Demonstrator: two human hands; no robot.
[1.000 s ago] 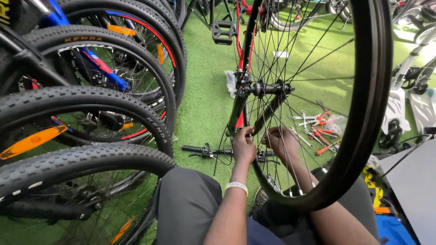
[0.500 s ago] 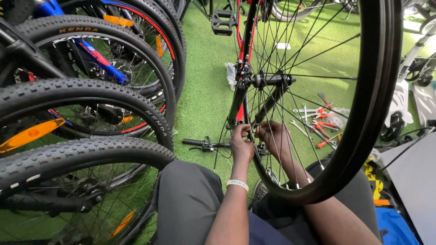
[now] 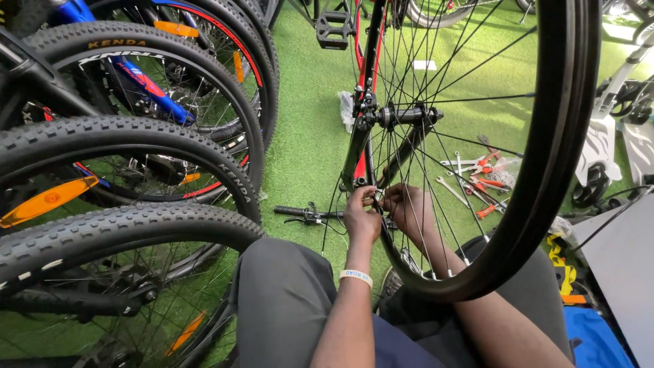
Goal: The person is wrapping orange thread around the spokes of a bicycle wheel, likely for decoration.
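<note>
The left hand (image 3: 361,217) pinches the bottom end of the red and black fork (image 3: 361,129) beside the wheel (image 3: 545,170). The right hand (image 3: 409,208) reaches through the spokes (image 3: 436,157), fingers curled at the same spot. Tools (image 3: 477,180) lie on the green mat (image 3: 306,136) nearby.

Black wheel rim (image 3: 555,170) with silver spokes (image 3: 436,143), red-and-black fork (image 3: 361,129), green artificial turf (image 3: 306,136), blue bicycle frame (image 3: 146,85), orange reflector (image 3: 44,202), white wristband (image 3: 356,276), grey trousers (image 3: 283,293), red-handled tools (image 3: 485,184), knobbly black tyres (image 3: 122,228)
</note>
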